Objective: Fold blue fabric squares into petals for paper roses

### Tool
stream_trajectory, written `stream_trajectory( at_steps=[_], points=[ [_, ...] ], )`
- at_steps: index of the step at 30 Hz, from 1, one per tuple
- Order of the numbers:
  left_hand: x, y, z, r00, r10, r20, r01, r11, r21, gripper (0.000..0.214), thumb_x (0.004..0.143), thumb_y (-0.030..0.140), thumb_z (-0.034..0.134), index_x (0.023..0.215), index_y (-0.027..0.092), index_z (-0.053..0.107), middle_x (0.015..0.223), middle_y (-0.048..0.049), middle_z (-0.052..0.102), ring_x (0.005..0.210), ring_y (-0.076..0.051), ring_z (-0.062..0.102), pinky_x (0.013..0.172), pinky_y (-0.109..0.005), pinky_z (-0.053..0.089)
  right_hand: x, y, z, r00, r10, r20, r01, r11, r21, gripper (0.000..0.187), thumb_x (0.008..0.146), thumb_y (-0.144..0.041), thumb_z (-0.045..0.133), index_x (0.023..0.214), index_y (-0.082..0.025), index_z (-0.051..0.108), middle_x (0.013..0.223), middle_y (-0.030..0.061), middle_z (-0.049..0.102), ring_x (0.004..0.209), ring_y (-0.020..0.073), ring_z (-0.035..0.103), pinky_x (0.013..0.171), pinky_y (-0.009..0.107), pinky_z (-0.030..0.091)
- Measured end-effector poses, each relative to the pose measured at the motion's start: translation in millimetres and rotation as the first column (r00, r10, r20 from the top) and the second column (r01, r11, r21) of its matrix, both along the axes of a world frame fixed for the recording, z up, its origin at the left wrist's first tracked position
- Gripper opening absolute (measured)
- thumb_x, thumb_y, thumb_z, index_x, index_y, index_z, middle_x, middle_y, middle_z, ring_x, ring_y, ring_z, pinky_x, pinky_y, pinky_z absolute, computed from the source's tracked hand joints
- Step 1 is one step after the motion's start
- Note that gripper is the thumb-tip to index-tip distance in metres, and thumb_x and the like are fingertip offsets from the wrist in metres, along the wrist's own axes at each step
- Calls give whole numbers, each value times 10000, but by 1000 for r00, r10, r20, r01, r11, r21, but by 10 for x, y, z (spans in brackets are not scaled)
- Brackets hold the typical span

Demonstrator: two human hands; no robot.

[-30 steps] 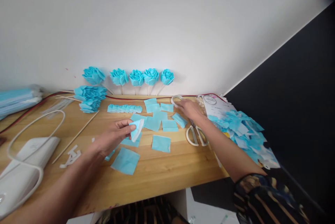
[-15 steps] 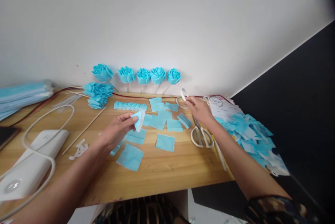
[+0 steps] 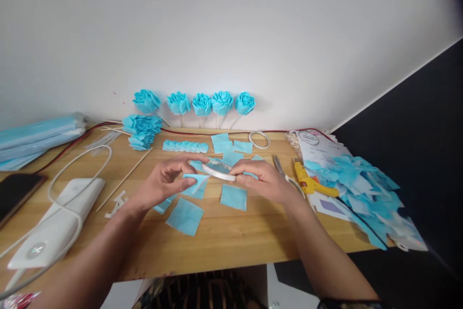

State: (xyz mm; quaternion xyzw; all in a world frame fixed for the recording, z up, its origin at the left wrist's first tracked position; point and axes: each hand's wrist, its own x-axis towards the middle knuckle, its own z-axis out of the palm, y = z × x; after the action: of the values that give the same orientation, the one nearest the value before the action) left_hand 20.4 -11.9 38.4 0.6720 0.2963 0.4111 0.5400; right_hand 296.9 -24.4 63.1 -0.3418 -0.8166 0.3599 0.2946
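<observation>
In my right hand [image 3: 258, 179] is a roll of narrow white tape [image 3: 219, 172], pinched at its right side between thumb and fingers. My left hand [image 3: 164, 181] is at the roll's left side, its index finger reaching the rim. Under the left thumb is a folded light-blue fabric piece [image 3: 197, 182] with a pale edge, partly blended with a blue square behind it. Light-blue fabric squares [image 3: 185, 216] lie on the wooden table [image 3: 231, 246] below and around both hands. White-handled scissors [image 3: 280, 165] lie beside my right hand, which partly covers them.
Blue fabric roses [image 3: 222, 102] on sticks lean against the wall. A second tape ring [image 3: 259, 140] lies at the back. Yellow glue gun [image 3: 309, 181] and blue scrap pile [image 3: 365, 183] are right. White power bank-like box [image 3: 65, 222], cable and phone [image 3: 18, 193] are left.
My right hand has brought the tape roll from the back right to the middle, meeting my left hand. The glue gun has come into sight as the right arm moved away.
</observation>
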Motion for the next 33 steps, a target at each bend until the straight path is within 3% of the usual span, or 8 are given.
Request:
stream_trajectory(
  at_steps=[5, 8, 13, 16, 29, 33],
  points=[
    [73, -43, -21, 991, -48, -126, 69, 983, 170, 44, 812, 229, 706, 809, 194, 732, 1048, -118, 723, 1014, -264, 658, 897, -386, 496, -110, 9, -61, 999, -36, 14, 35, 997, 65, 193, 965, -289, 528, 1013, -223, 702, 919, 30, 702, 803, 144, 639, 702, 265, 495],
    [111, -67, -74, 984, 3, -181, 54, 950, 308, 47, 823, 204, 694, 835, 201, 739, 981, -106, 719, 932, -232, 666, 836, -348, 511, -176, 4, -108, 996, -64, -64, 73, 984, 160, 147, 937, -234, 554, 986, -223, 692, 933, 38, 699, 875, 166, 650, 792, 316, 523],
    [163, -102, -71, 960, 117, -254, 42, 838, 544, 124, 839, 150, 636, 869, 212, 740, 996, -120, 728, 928, -234, 668, 843, -368, 511, -252, -1, -231, 986, -86, -140, 141, 882, 450, 192, 882, -208, 611, 1063, -254, 657, 1135, 83, 683, 1169, 254, 599, 994, 478, 490],
    [169, -115, -56, 951, 136, -276, 43, 830, 555, 135, 838, 150, 629, 867, 217, 743, 987, -124, 737, 907, -237, 672, 824, -368, 516, -260, 11, -298, 987, -95, -128, 147, 852, 503, 241, 882, -183, 598, 1105, -265, 640, 1176, 86, 679, 1219, 261, 579, 1013, 496, 490],
    [174, -109, -102, 948, 171, -267, 46, 760, 648, 134, 835, 111, 644, 903, 200, 718, 980, -122, 728, 914, -225, 675, 834, -343, 510, -292, -14, -376, 992, -102, -79, 128, 823, 553, 312, 899, -82, 501, 1171, -189, 609, 1227, 135, 672, 1312, 247, 530, 1050, 481, 506],
    [193, -104, -151, 940, 198, -277, 28, 765, 643, 161, 831, 107, 643, 922, 208, 727, 1006, -126, 734, 935, -239, 675, 836, -357, 511, -302, -20, -406, 993, -112, -38, 113, 810, 575, 378, 900, -61, 461, 1232, -194, 584, 1288, 128, 643, 1352, 234, 489, 1067, 461, 501]
  ],
)
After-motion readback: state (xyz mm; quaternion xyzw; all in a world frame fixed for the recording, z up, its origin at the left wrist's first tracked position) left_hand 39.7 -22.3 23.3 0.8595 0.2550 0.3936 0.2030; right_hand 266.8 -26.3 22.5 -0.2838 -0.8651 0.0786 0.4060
